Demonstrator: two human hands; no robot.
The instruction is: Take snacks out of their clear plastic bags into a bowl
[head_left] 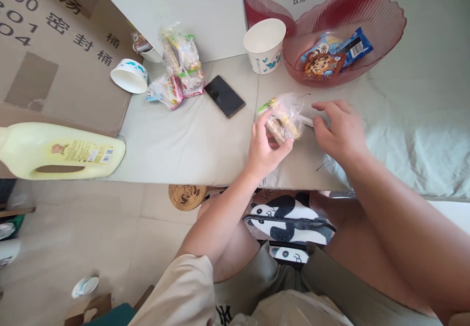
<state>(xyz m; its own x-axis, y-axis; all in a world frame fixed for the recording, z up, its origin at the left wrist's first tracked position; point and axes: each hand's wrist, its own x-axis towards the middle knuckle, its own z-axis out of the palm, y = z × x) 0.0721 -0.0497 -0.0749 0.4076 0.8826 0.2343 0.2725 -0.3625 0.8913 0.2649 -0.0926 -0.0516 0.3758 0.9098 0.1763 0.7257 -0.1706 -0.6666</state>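
My left hand is closed around a clear-wrapped snack packet, thumb at its near edge and fingers on its left side. The packet has yellow and green markings and shows tan pieces inside. Just right of it, my right hand hovers low with index finger and thumb apart. A small white strip lies between that hand and the packet; whether the thumb touches it is unclear. Beyond the packet is a dark phone. More wrapped snacks are piled to its left.
Behind the hands stand a paper cup and a pink ribbed bowl with several snack packets. Another paper cup lies tipped by a large cardboard box. A yellow jug is at left. The cloth-covered surface ends before my knees.
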